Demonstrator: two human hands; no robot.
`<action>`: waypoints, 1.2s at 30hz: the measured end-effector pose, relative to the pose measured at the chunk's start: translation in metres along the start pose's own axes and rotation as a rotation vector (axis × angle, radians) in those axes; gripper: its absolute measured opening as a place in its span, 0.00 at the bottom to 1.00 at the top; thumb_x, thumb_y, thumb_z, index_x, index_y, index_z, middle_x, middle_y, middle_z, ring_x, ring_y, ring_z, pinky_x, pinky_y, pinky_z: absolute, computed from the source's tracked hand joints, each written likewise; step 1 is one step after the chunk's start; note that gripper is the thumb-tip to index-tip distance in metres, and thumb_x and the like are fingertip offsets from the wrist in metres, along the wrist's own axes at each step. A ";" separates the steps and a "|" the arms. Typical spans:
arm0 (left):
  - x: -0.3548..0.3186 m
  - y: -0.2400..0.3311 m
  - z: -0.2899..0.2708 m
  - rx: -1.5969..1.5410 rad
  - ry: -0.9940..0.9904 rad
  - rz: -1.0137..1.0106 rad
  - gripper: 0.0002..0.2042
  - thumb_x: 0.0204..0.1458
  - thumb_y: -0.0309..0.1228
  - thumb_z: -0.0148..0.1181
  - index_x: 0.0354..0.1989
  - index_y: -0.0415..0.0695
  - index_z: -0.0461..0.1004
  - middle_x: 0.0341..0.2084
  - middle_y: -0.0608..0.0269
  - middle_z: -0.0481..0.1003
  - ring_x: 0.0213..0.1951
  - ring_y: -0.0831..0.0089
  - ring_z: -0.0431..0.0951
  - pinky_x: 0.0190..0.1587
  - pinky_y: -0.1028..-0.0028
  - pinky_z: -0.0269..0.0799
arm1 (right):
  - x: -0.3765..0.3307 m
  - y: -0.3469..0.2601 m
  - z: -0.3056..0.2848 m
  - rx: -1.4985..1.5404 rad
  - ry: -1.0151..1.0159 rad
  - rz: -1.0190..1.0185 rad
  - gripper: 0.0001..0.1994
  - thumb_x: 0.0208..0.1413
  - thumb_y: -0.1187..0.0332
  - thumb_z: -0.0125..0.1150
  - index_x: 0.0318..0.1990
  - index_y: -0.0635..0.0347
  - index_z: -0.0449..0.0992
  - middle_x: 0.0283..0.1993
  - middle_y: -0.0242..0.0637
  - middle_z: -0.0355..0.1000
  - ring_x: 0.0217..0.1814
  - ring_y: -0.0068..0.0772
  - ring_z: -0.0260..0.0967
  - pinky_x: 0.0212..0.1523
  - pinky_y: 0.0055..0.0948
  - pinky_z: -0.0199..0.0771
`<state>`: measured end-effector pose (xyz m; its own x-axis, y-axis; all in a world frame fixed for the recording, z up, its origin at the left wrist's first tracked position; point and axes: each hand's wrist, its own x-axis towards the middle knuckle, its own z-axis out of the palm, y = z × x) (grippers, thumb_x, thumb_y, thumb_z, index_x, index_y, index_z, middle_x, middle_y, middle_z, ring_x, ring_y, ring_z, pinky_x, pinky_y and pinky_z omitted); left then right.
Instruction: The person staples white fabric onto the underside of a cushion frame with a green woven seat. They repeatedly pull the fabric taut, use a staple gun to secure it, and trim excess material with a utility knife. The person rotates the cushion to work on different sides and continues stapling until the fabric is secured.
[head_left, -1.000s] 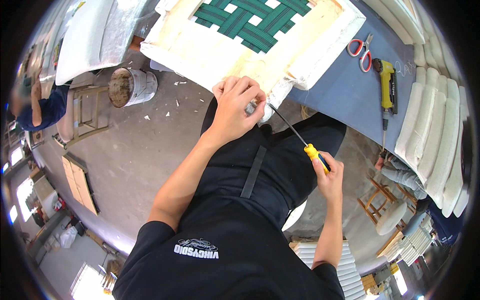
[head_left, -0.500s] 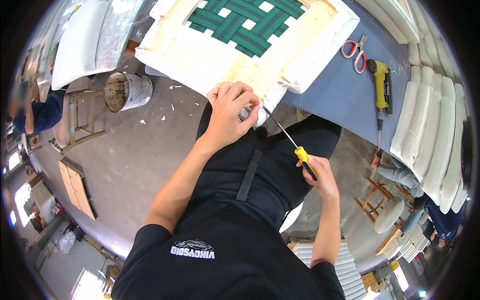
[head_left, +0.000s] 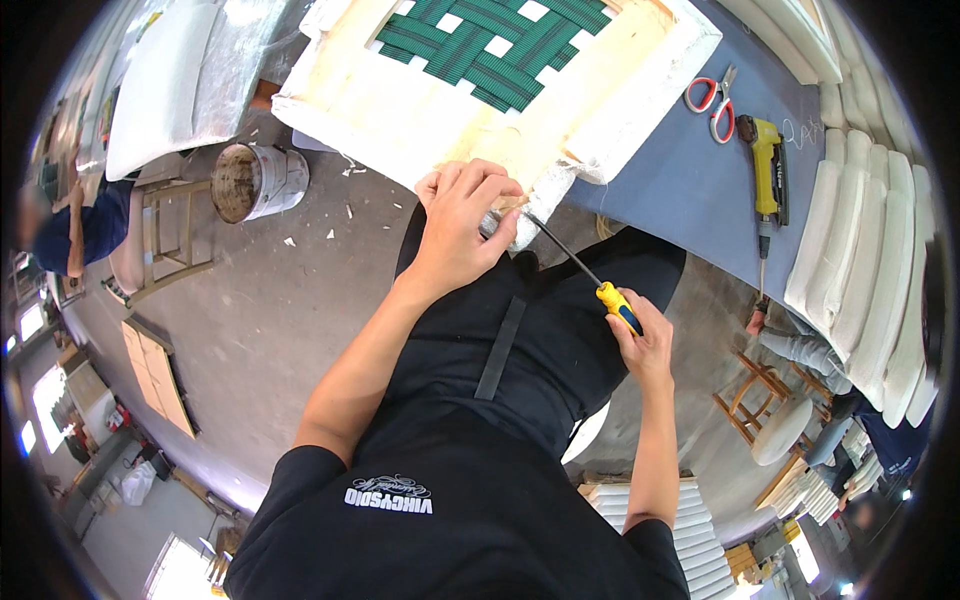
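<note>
A seat frame with a pale wooden underside, green woven webbing and a white fabric cover lies bottom up at the table's near edge. My left hand is curled over its near corner, thumb and fingers closing on the edge; exactly what is pinched there is hard to make out. In my right hand is a screwdriver with a yellow and dark handle. Its long shaft slants up left, and the tip meets the white fabric beside my left fingertips.
Red-handled scissors and a yellow-green air stapler lie on the blue-grey tabletop. White cushions are stacked at the right. A dirty bucket stands on the floor to the left. Other people are at both sides.
The screwdriver's handle has swung slightly up and to the right with my right hand, its tip staying at the corner. My left hand keeps its hold.
</note>
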<state>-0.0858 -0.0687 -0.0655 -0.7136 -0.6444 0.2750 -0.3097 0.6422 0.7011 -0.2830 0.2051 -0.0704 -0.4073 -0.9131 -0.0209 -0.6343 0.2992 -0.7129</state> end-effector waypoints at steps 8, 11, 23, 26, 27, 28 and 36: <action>0.002 0.002 0.000 -0.009 -0.029 -0.036 0.11 0.54 0.31 0.70 0.46 0.50 0.81 0.47 0.69 0.77 0.52 0.66 0.71 0.61 0.62 0.50 | -0.003 0.010 0.008 0.370 -0.088 0.198 0.18 0.63 0.64 0.73 0.54 0.67 0.82 0.44 0.40 0.84 0.43 0.33 0.80 0.49 0.30 0.78; 0.005 0.004 -0.002 0.002 -0.062 -0.063 0.11 0.55 0.32 0.71 0.45 0.50 0.81 0.46 0.71 0.77 0.52 0.67 0.71 0.62 0.61 0.50 | -0.003 0.013 0.009 0.382 -0.126 0.262 0.17 0.64 0.64 0.72 0.54 0.67 0.82 0.46 0.38 0.85 0.44 0.28 0.79 0.51 0.28 0.77; 0.010 0.011 -0.006 -0.035 -0.108 -0.137 0.09 0.56 0.31 0.72 0.43 0.50 0.80 0.43 0.72 0.77 0.54 0.69 0.71 0.62 0.62 0.50 | 0.003 0.013 0.008 0.058 0.041 -0.011 0.18 0.59 0.66 0.76 0.54 0.65 0.82 0.38 0.45 0.79 0.37 0.44 0.77 0.42 0.34 0.76; 0.010 0.009 -0.009 -0.056 -0.121 -0.145 0.09 0.56 0.31 0.72 0.43 0.50 0.80 0.43 0.72 0.77 0.54 0.69 0.71 0.63 0.62 0.50 | 0.005 0.017 0.008 -0.166 0.126 -0.117 0.22 0.55 0.66 0.79 0.55 0.64 0.81 0.36 0.46 0.76 0.35 0.51 0.74 0.40 0.39 0.75; 0.010 0.009 -0.009 -0.059 -0.127 -0.147 0.09 0.56 0.31 0.72 0.43 0.50 0.80 0.43 0.72 0.77 0.54 0.69 0.71 0.63 0.62 0.49 | 0.006 0.018 0.007 -0.138 0.131 -0.112 0.23 0.54 0.66 0.80 0.55 0.64 0.81 0.35 0.45 0.75 0.35 0.51 0.73 0.39 0.40 0.74; 0.011 0.009 -0.010 -0.056 -0.132 -0.150 0.09 0.56 0.31 0.72 0.44 0.50 0.80 0.43 0.73 0.77 0.54 0.70 0.71 0.63 0.62 0.49 | 0.009 0.017 0.006 -0.105 0.138 -0.110 0.23 0.54 0.65 0.80 0.55 0.64 0.81 0.34 0.45 0.74 0.34 0.52 0.73 0.39 0.41 0.74; 0.010 0.008 -0.009 -0.046 -0.133 -0.138 0.08 0.58 0.31 0.71 0.44 0.50 0.80 0.44 0.74 0.77 0.53 0.71 0.71 0.62 0.63 0.49 | 0.015 0.008 -0.005 0.275 -0.099 0.127 0.18 0.59 0.68 0.77 0.54 0.66 0.83 0.45 0.45 0.83 0.46 0.42 0.81 0.53 0.30 0.77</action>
<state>-0.0898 -0.0736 -0.0517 -0.7442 -0.6622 0.0872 -0.3830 0.5301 0.7565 -0.2979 0.1949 -0.0726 -0.3969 -0.8999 -0.1806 -0.3752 0.3386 -0.8629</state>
